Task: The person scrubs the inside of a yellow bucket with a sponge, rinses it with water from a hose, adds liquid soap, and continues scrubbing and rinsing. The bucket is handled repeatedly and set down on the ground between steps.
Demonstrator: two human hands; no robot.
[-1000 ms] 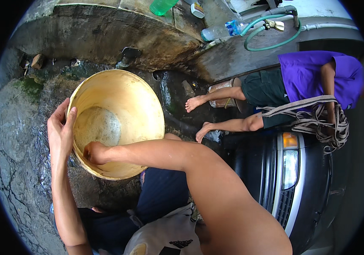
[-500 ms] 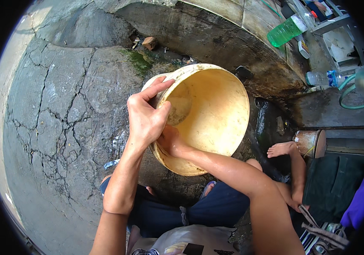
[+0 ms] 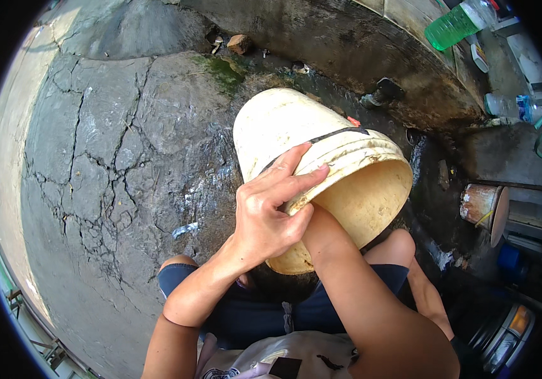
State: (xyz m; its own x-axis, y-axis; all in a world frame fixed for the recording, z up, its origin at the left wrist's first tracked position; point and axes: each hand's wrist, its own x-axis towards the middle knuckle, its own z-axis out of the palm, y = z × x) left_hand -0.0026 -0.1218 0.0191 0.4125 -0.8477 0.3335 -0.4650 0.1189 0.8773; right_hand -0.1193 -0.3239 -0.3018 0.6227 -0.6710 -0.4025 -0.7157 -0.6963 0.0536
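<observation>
A large cream-coloured plastic bucket (image 3: pixel 296 129) lies tipped over in front of me, its mouth turned toward my lower right. Dirt stains its rim, and a dark strap runs across the outer wall. My left hand (image 3: pixel 267 211) is closed round the near left edge of the rim, thumb toward the mouth and fingers along the outside. Through the opening goes my right forearm (image 3: pixel 340 259); the right hand itself is inside the bucket, hidden by the wall and my left hand, so its fingers do not show.
Cracked grey concrete (image 3: pixel 94 164) spreads to the left. A raised tiled ledge (image 3: pixel 435 38) at the upper right carries a bottle of green liquid (image 3: pixel 457 28). A rusty can (image 3: pixel 479 205) is at the right, and a brick piece (image 3: pixel 239 44) lies beyond the bucket.
The bucket has turned, so its outer wall and base end now face up and its mouth points lower right. My left hand moved right with the rim; the right hand went out of sight inside.
</observation>
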